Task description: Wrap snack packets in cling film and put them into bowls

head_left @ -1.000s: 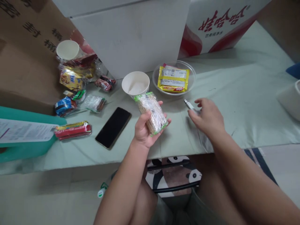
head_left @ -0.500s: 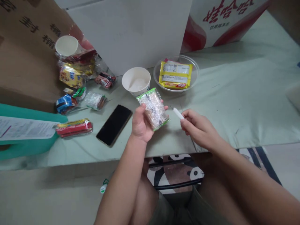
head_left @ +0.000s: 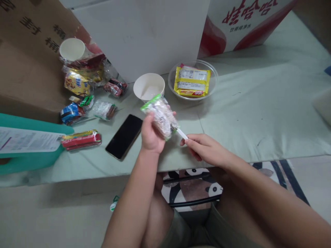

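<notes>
Packet [head_left: 162, 116] is gripped by our left hand [head_left: 152, 138] near the front edge of the tabletop [head_left: 248, 124]; our right hand [head_left: 205, 147] pinches a white tool [head_left: 182, 134], seemingly working the packet's end; next move needs steadiness.

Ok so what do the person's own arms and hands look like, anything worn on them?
The left hand and right hand are bare, with no glove, ring or watch showing. The left forearm and right forearm are uncovered too; no sleeve comes into view, and I see no clear markings.
</notes>
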Tool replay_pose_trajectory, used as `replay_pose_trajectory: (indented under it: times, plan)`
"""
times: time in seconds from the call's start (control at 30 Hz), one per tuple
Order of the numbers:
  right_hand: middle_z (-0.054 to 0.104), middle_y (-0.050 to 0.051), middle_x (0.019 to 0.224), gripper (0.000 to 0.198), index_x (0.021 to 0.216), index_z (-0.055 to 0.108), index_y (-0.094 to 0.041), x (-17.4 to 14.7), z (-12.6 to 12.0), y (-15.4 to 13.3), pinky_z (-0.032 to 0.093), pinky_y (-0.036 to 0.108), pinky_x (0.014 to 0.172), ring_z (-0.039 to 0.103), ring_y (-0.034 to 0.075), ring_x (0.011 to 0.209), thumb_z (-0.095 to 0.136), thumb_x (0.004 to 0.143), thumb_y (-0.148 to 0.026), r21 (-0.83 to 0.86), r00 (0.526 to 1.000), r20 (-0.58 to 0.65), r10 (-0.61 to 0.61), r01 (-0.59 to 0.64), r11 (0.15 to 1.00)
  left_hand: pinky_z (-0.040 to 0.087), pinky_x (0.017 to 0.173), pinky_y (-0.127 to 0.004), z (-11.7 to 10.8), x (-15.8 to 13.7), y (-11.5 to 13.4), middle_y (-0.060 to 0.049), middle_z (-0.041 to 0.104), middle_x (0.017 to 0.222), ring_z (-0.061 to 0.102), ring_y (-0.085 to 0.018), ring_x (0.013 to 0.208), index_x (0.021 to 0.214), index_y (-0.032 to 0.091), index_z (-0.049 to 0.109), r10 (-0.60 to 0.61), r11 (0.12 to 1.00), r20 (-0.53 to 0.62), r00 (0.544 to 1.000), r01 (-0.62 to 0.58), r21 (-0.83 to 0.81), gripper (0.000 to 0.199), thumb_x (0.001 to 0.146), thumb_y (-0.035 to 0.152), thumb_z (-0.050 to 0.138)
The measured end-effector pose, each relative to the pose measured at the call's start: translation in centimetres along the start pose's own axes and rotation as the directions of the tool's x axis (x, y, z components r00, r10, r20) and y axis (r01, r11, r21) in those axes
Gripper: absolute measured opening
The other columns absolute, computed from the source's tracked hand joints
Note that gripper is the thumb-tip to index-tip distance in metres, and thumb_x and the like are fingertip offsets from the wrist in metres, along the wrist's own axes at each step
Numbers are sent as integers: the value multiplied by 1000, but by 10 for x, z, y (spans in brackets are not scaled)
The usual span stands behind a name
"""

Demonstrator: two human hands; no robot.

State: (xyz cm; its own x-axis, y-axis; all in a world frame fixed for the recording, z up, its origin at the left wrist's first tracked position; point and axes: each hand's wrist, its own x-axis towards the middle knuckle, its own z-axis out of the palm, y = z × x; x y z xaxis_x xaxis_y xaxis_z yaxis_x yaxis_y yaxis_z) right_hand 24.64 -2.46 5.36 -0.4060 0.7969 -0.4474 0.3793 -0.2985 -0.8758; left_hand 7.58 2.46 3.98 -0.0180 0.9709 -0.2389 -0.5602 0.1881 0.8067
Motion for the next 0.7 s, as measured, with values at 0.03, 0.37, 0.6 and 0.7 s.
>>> replay_pose_trajectory:
  times: [0.03,0.37,0.6,0.7]
  plan:
    - [47,-5,58,35,86,60,-20,-1,-1,0,35,26,51,44,12,51,41,96,-48,-18,1000,11,21,-21,1000,59,83,-36,-3,2,5,-6,75,110,73,-27,105,101,24,66,33,999,-31,999,-33,-5,41,77,57,65]
    - [67,11,106,31,110,72,-23,10,-31,25,31,32,59,60,22,80,47,96,-35,-653,871,-477,-121,-259,712,54,93,-34,-8,11,7,-4,70,116,62,-26,121,117,31,61,125,991,-109,986,-118,66,48,72,41,73]
    - [70,13,100,30,110,74,-21,12,-50,40,39,36,68,61,29,88,54,91,-32,-703,754,-601,-264,-341,625,52,83,-31,-5,-2,-10,0,65,103,63,-18,91,113,29,55,-22,945,7,1000,18,326,57,64,21,82]
    - [69,15,104,30,111,72,-19,15,-43,40,46,41,80,62,30,95,54,90,-31,-709,709,-588,-389,-221,670,50,97,-40,-13,-4,-13,-6,65,113,64,-22,99,114,24,61,134,737,26,991,-118,665,48,69,23,79]
